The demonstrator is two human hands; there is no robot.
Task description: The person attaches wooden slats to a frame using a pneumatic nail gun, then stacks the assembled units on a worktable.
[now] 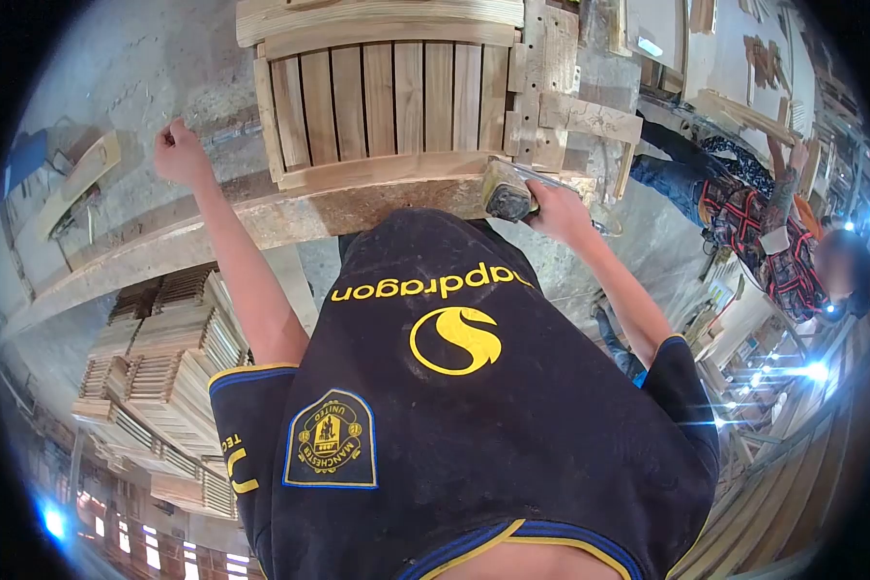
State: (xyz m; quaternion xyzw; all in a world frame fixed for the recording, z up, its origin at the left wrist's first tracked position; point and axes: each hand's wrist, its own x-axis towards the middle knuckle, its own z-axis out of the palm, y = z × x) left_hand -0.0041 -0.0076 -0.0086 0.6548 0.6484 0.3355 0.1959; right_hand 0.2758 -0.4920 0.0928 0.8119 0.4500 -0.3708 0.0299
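My left hand [178, 156] is raised to the left of a slatted wooden panel [393, 101], its fingers curled together; whatever may be inside them is hidden. The panel has several upright slats in a pale frame and lies at the far side of a worn wooden beam [358, 210]. At the panel's near right corner, my right hand [558, 211] is closed around a boxy, worn hand tool [508, 189], yellowish with a dark end. The tool overlaps the beam's edge in this view.
Right of the panel are wooden jig blocks [536, 116] and a projecting board [590, 118]. Another person [764, 227] is at the far right. Stacked slatted wooden pieces [159, 353] stand at left, and loose boards [79, 184] lie beyond my left hand.
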